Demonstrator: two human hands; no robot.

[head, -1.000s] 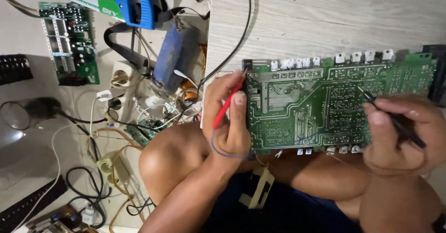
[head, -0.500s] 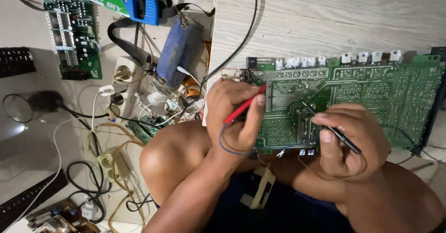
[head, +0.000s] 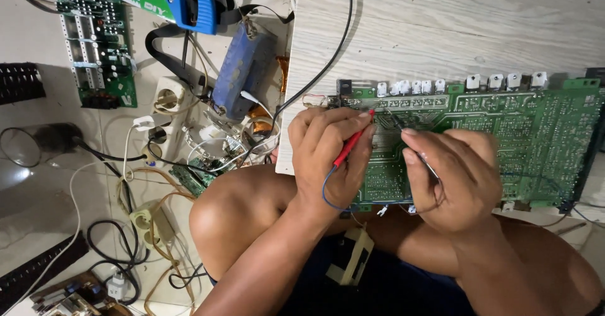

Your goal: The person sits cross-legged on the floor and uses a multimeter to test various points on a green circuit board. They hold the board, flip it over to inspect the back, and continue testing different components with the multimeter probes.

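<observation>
A large green circuit board (head: 504,136) lies solder side up on a pale wooden board (head: 454,26), its near edge over my legs. My left hand (head: 328,158) grips a red test probe (head: 353,139) whose tip touches the board's upper left part. My right hand (head: 450,174) holds a thin dark probe (head: 416,147), its tip resting close beside the red one. The two hands sit side by side over the left half of the board. A black lead (head: 328,64) runs up across the wooden board.
On the floor at left lie a smaller green circuit board (head: 97,48), a blue tool (head: 192,1), a blue battery pack (head: 242,70), power sockets (head: 167,95) and tangled cables (head: 113,228). A beige plug (head: 353,256) rests between my legs.
My right hand has moved left along the board from its right part until its probe sits next to the red one. My left hand has stayed near the board's left edge.
</observation>
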